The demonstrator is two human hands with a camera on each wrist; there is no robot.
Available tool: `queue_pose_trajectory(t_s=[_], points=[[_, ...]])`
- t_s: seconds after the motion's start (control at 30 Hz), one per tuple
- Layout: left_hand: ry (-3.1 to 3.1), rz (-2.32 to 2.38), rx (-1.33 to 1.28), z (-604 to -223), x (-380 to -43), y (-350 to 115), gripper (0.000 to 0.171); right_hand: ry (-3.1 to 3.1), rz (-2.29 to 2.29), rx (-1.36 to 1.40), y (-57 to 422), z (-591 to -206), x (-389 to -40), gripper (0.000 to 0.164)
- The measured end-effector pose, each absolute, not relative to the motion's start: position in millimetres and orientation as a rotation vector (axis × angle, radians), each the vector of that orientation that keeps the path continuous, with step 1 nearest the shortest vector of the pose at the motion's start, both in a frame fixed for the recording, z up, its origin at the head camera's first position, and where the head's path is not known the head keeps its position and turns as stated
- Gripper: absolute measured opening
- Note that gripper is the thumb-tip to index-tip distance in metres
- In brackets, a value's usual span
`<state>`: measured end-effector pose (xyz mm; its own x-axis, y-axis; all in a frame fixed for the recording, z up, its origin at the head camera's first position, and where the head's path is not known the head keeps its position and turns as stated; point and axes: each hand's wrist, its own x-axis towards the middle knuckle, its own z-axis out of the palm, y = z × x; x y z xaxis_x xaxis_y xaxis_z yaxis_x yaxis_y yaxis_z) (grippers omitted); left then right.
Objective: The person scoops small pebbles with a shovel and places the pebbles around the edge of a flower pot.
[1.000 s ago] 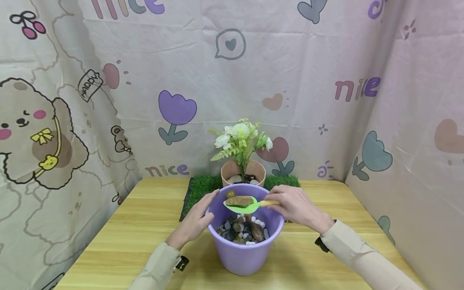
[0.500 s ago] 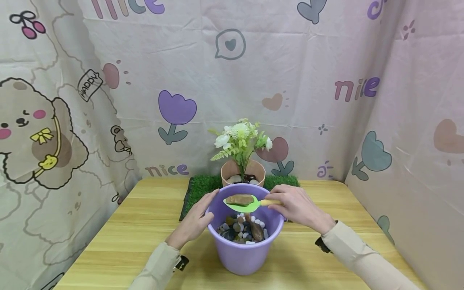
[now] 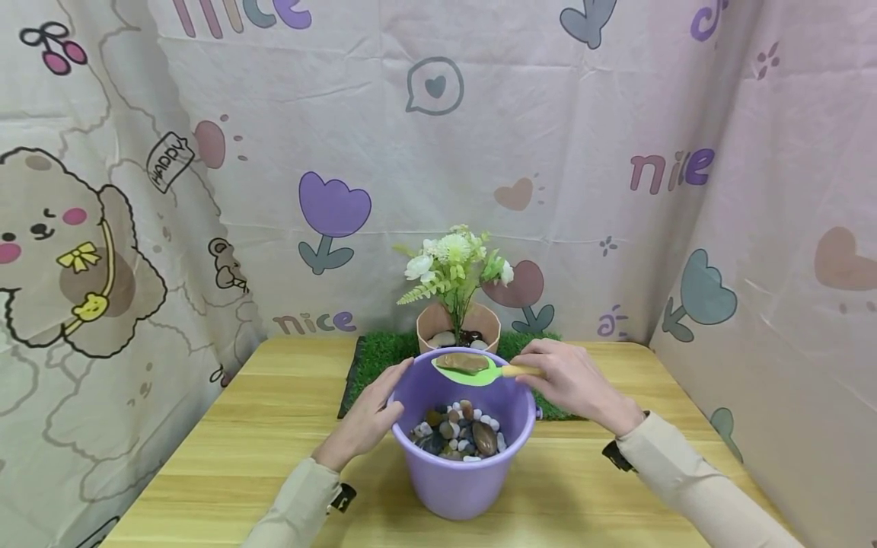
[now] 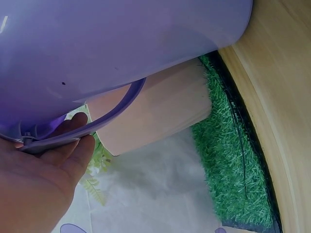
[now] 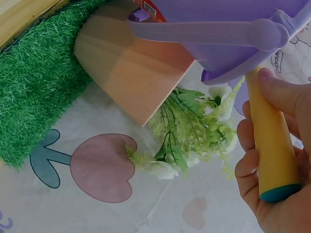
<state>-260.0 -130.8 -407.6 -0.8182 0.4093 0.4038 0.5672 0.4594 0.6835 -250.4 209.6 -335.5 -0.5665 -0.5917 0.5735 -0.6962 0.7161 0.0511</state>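
Observation:
A purple bucket (image 3: 460, 487) with several pebbles and larger stones (image 3: 455, 434) at its bottom stands on the table. My left hand (image 3: 370, 415) holds its left rim, thumb over the edge and fingers along the outside. In the left wrist view, those fingers lie against the bucket's handle (image 4: 107, 114). My right hand (image 3: 565, 380) grips the yellow handle (image 5: 272, 141) of a small trowel. Its green blade (image 3: 483, 374) is over the far part of the bucket's mouth, near the rim, and carries a brown stone (image 3: 462, 363).
Behind the bucket, a peach flowerpot (image 3: 493, 323) with white flowers (image 3: 454, 250) and some stones stands on a green turf mat (image 3: 387, 350). The wooden table (image 3: 226, 426) is backed by a printed cloth (image 3: 425, 167).
A small yellowish stone seen near the trowel's blade has dropped into the bucket. My right hand has moved the trowel slightly up and right with the brown stone on it. My left hand stays put.

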Motion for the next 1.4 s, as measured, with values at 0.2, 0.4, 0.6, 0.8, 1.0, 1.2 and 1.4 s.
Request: queue_pose_trajectory(t_s=[0.2, 0.4, 0.6, 0.8, 1.0, 1.2, 1.4], points=[[-2.516, -1.275, -0.857, -408, -260, -131, 0.067, -2.34, 0.254, 0.929, 209, -333, -251, 0.023], [-2.506, -1.267, -0.858, -409, -260, -131, 0.067, -2.334, 0.245, 0.824, 203, -333, -255, 0.023], [-2.514, -1.27, -0.855, -409, -260, -132, 0.067, -2.401, 0.207, 0.701, 194, -335, -260, 0.022], [-2.519, -1.277, -0.85, -410, -260, -131, 0.067, -2.501, 0.223, 0.612, 187, -337, -269, 0.023], [-2.522, -1.268, -0.846, -410, -260, -131, 0.068, -2.578, 0.307, 0.537, 183, -338, -280, 0.023], [-2.516, -1.276, -0.85, -410, -260, -131, 0.067, -2.626, 0.374, 0.475, 178, -339, -288, 0.02], [-2.52, -1.279, -0.849, -410, -260, -131, 0.067, -2.656, 0.431, 0.42, 175, -341, -295, 0.021]])
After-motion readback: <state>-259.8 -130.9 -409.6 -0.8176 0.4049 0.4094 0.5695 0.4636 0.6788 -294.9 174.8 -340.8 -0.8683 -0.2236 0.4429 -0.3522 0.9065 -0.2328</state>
